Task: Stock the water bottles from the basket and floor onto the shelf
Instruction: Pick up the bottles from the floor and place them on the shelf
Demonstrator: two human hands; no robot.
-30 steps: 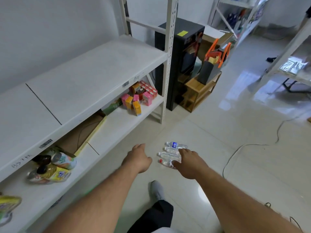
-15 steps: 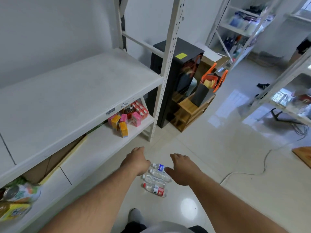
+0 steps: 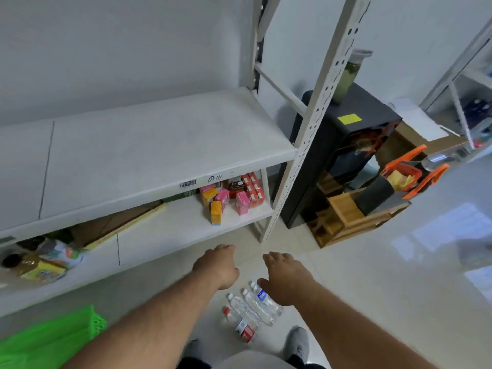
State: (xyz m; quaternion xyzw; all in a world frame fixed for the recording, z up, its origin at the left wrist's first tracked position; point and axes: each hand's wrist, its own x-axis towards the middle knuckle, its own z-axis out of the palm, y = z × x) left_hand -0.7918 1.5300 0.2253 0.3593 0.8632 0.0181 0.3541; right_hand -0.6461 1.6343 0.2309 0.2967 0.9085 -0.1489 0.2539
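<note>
Both hands empty: left hand [image 3: 217, 265] loosely curled, right hand [image 3: 286, 280] with fingers spread, neither touching anything. Four bottles [image 3: 253, 310] lie on their sides on the floor [image 3: 372, 288], packed side by side, just below and between the hands; right palm overlaps the far end of the row in this view, contact not evident. Step in hand, by my reading: reach down and pick bottles off the floor. Best done by taking the outer bottles first, one per hand, gripped round the body rather than the cap, so the rest do not roll. Target shelf [image 3: 159, 145], the broad middle board, is bare, so placing should be easy; stand bottles upright toward the back. Green basket [image 3: 53, 339] sits at lower left; contents not visible. Lower shelf holds small cartons [image 3: 226, 198] and cans [image 3: 40, 262]. The upright post [image 3: 314, 123] stands close to the lifting path; own shoes [image 3: 299, 342] are just beside the bottles.
</note>
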